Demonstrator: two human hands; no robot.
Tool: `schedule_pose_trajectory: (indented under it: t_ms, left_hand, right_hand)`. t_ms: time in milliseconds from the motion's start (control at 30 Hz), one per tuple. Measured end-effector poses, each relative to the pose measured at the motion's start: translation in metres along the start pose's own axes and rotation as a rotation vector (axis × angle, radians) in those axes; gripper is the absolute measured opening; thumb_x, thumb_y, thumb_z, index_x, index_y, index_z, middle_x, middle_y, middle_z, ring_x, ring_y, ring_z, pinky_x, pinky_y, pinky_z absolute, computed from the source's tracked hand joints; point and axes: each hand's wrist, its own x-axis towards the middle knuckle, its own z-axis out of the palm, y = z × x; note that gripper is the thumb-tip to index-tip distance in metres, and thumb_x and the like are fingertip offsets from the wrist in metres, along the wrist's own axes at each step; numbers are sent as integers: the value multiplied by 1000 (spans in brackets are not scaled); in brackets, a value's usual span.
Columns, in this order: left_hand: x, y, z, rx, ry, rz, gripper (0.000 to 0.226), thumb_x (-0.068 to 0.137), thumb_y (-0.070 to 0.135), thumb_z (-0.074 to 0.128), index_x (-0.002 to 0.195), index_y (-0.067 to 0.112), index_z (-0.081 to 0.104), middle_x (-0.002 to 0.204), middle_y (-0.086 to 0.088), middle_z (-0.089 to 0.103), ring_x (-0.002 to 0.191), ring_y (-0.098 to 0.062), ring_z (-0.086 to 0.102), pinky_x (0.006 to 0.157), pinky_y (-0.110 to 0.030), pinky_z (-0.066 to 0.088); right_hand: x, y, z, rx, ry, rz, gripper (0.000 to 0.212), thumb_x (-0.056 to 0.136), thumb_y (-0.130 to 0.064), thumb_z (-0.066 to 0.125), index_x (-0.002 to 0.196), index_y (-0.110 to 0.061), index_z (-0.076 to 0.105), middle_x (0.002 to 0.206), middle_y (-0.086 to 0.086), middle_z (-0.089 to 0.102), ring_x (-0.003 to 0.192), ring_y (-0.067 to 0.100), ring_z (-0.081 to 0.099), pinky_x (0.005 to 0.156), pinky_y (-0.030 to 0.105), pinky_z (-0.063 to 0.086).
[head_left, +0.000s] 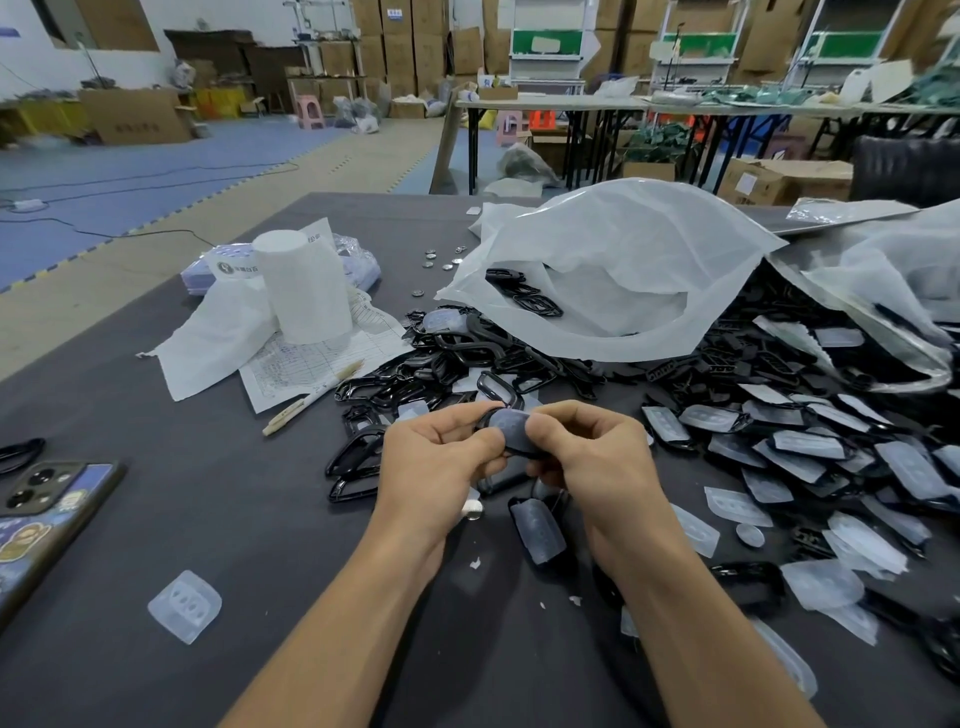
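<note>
Above grey table (156, 499), both hands pinching key shell (511, 428), seemingly film-covered

Even bright indoor light, soft shadows; wide-angle bending at edges, background slightly soft

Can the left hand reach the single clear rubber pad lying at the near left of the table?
Probably yes, but not right now: the left hand and the right hand both pinch a dark key part. Only bare table lies between it and the clear pad.
</note>
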Motion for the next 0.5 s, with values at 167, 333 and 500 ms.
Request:
schedule_pose_trajectory:
  t_ms: [167,333,500]
  left_hand:
    - [-2,4,-1,-37,-86,-8,38,87,-20,61,106,9,79,93,-15,80,82,-20,77,72,-23,60]
    - [-3,4,0,-6,-93,-12,34,90,-14,63,106,11,79,94,-16,80,84,-22,75,75,-28,62]
    - [-2,2,2,65,-36,48,26,90,-6,70,100,15,81,91,-21,78,73,-26,62,77,-39,55]
  right_hand:
    - [0,0,2,13,69,-35,27,88,3,75,69,-16,78,62,3,70,49,11,61,48,19,48]
    - [0,2,2,-42,105,-61,23,86,-5,79,73,-24,80,64,0,73,52,9,63,53,20,50]
    - [0,5,3,-140,126,-92,15,85,-15,81,78,-29,80,68,0,75,57,12,64,63,32,53]
